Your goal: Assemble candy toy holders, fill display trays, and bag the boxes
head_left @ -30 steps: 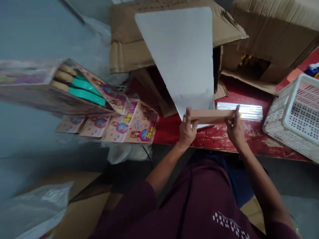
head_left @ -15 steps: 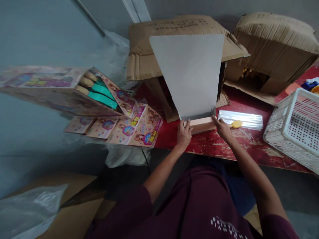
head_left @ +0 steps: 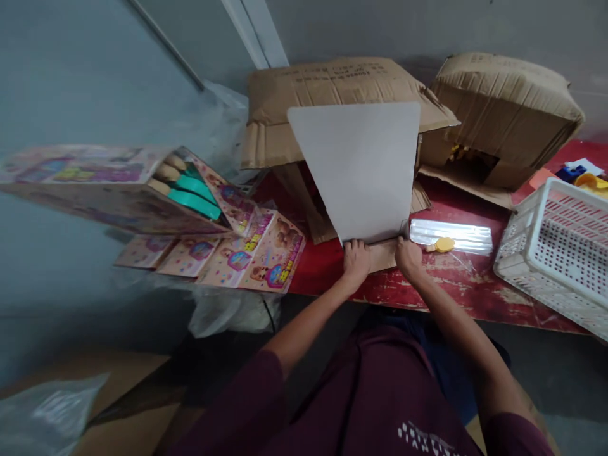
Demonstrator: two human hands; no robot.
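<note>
A cardboard display box [head_left: 363,171] stands before me with its tall pale back panel raised and its low front edge near the table's front. My left hand [head_left: 357,258] grips the left end of that front edge, fingers curled over the top. At the right end, my right hand [head_left: 408,254] is closed over the same edge beside the panel's lower corner. The brown front strip shows between both hands. Just right of my right hand lie a small yellow item with a tan end [head_left: 443,245] and a clear plastic sleeve [head_left: 451,235].
Printed boxes [head_left: 237,256] lie at left, below a filled printed box [head_left: 95,190] with teal items inside. Large cartons [head_left: 332,82] [head_left: 503,120] stand behind. A white basket [head_left: 536,221] sits at right on the red table [head_left: 456,285].
My fingers have curled over the front edge of the box and pressed it down; its pink top face no longer shows. The whole view has shifted slightly.
</note>
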